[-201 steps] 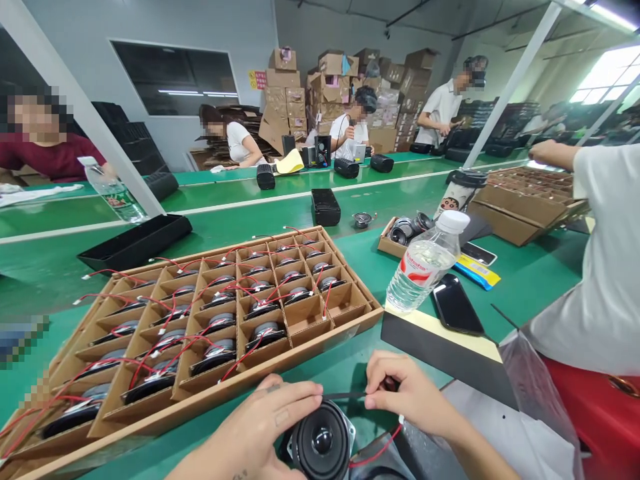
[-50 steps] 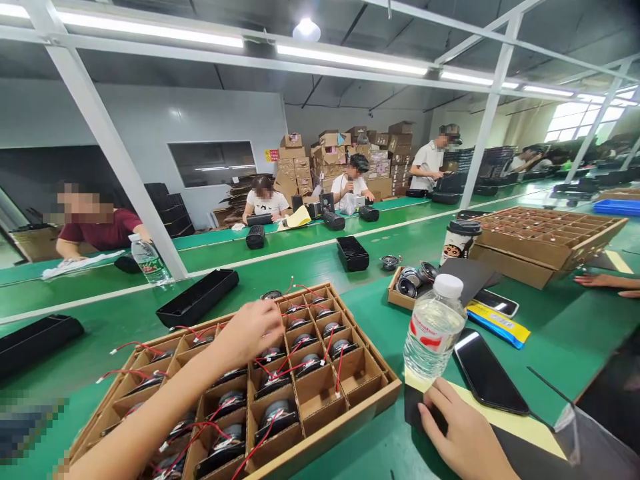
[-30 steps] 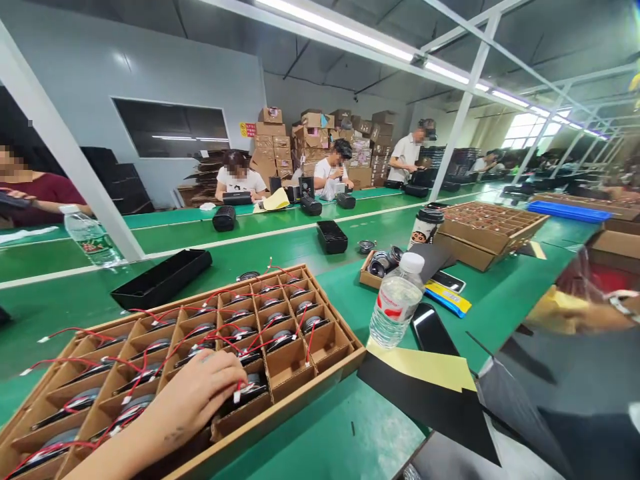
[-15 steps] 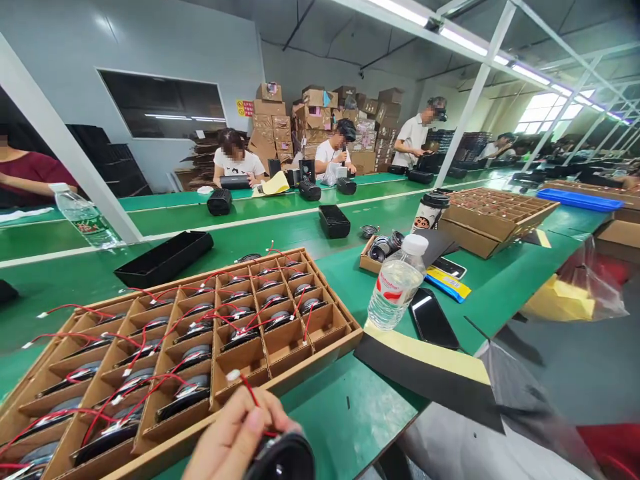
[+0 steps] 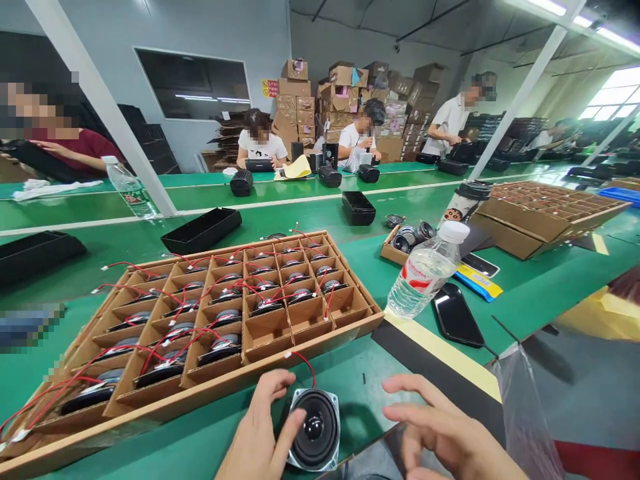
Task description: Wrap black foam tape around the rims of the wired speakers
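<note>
A square black speaker driver [image 5: 314,429] with a metal frame sits at the front of the green bench, its cone facing me. My left hand [image 5: 261,427] grips its left edge, thumb across the frame. A red wire [image 5: 303,363] rises from the driver and ends in a white connector over the tray's front rim. My right hand [image 5: 440,425] hovers to the right of the driver, fingers apart, touching nothing. Behind them lies a cardboard divider tray [image 5: 310,348] with speaker drivers and red wires in most cells. Several front right cells show no driver.
A water bottle [image 5: 425,273], a black phone [image 5: 457,315] and a black strip with yellow edging [image 5: 435,367] lie to the right. Further back are a small box of drivers [image 5: 400,243] and a stacked cardboard tray [image 5: 545,217]. A plastic bag [image 5: 525,413] hangs at the bench edge. Co-workers sit across the bench.
The driver my left hand lifted from the tray now sits lower, in front of the tray. My right hand has come back into view beside it. My head has turned slightly.
</note>
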### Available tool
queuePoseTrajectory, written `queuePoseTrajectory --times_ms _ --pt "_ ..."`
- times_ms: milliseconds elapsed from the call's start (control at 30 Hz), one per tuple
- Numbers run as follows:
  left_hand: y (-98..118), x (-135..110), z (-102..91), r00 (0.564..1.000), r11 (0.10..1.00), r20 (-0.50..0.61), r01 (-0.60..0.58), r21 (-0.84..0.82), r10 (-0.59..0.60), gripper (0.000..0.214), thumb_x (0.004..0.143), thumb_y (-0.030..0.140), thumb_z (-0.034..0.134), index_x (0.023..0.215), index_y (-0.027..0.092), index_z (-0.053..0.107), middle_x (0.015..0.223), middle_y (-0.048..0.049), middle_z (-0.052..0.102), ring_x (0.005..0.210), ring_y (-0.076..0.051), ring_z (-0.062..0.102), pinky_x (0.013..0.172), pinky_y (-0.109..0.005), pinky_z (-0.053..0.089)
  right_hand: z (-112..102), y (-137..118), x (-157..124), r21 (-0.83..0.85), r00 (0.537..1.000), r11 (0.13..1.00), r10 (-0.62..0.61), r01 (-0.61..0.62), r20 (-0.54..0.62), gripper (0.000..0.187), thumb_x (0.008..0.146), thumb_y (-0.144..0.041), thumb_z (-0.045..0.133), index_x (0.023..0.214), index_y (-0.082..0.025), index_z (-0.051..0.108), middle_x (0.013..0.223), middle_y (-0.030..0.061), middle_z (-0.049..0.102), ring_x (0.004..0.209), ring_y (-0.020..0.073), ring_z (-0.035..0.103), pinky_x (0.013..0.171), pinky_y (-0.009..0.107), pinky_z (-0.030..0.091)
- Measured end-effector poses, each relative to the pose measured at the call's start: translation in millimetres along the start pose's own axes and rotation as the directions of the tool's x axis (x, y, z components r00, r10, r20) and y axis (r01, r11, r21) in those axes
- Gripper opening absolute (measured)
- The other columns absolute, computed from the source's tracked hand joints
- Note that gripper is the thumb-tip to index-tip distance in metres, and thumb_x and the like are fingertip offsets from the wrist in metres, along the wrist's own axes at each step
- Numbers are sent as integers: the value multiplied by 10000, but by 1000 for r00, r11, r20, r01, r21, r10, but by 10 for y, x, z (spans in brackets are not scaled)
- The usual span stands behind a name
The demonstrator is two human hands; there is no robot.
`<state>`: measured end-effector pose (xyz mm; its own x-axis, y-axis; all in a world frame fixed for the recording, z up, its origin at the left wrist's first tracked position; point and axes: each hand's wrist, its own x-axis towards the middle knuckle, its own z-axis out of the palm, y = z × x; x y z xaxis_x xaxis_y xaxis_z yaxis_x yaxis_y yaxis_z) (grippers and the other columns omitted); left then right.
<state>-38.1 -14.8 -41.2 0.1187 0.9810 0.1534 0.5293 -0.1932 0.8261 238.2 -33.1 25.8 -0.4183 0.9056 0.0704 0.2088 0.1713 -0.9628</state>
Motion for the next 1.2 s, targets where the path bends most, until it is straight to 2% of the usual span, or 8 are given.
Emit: queuePoseTrajectory --times_ms 67,167,267,367,467,733,1033,1200 --pt "-137 -111 3 967 963 -39 -247 108 253 408 837 422 478 1197 302 326 1165 -85 471 1090 -237 476 927 -404 408 91 -63 190 103 985 980 169 -170 21 243 706 -159 622 939 -228 639 1267 105 426 601 82 588 647 255 511" --pt "-175 -81 -57 866 872 194 -482 81 461 629 736 532 581 1252 308 299 1166 -100 471 1102 -277 448 927 -427 403 181 -178 411 31 956 956 290 -291 39 57 662 -132 599 697 -153 638 1211 97 466 653 98 576 651 238 488" --pt "-41 83 -159 843 925 419 -379 17 337 788 658 509 676 1290 307 251 1233 -98 437 1136 -285 416 961 -453 368 234 -232 608 -61 956 959 282 -278 86 87 673 -112 577 634 -154 643 1028 72 549 864 166 568 634 208 457" --pt "80 198 -210 830 969 520 -247 21 201 874 597 388 749 1302 298 241 1279 -89 407 1175 -290 379 999 -478 313 288 -176 801 -127 958 961 261 -246 119 104 684 -114 586 629 -148 667 1036 59 529 753 122 567 575 190 431" --pt "109 228 -200 813 989 570 -147 1 120 954 535 307 785 1306 284 225 1280 -92 413 1173 -296 382 1009 -495 290 344 -77 964 -173 956 958 256 -231 143 109 673 -112 601 629 -146 695 1056 49 524 588 63 527 563 196 430" --pt "135 222 -221 817 998 574 -28 -55 55 980 538 286 769 1311 271 167 1270 -90 452 1157 -267 430 1003 -412 327 406 -18 1126 -304 950 938 234 -165 207 123 632 -89 614 605 -161 710 873 22 648 806 154 569 643 181 422" --pt "-102 177 -53 836 969 490 -225 -102 246 1003 531 424 739 1320 291 134 1191 -76 538 1071 -258 528 934 -343 417 443 -58 1145 -286 932 936 276 -205 236 152 627 -68 598 618 -167 713 809 20 671 762 145 588 608 170 427" --pt "-150 164 -34 844 959 461 -274 -71 275 974 577 439 727 1315 303 106 1201 -76 532 1075 -250 531 930 -332 421 440 -17 1181 -281 930 946 240 -160 279 174 629 -54 575 608 -161 711 730 10 671 726 142 587 581 172 413"
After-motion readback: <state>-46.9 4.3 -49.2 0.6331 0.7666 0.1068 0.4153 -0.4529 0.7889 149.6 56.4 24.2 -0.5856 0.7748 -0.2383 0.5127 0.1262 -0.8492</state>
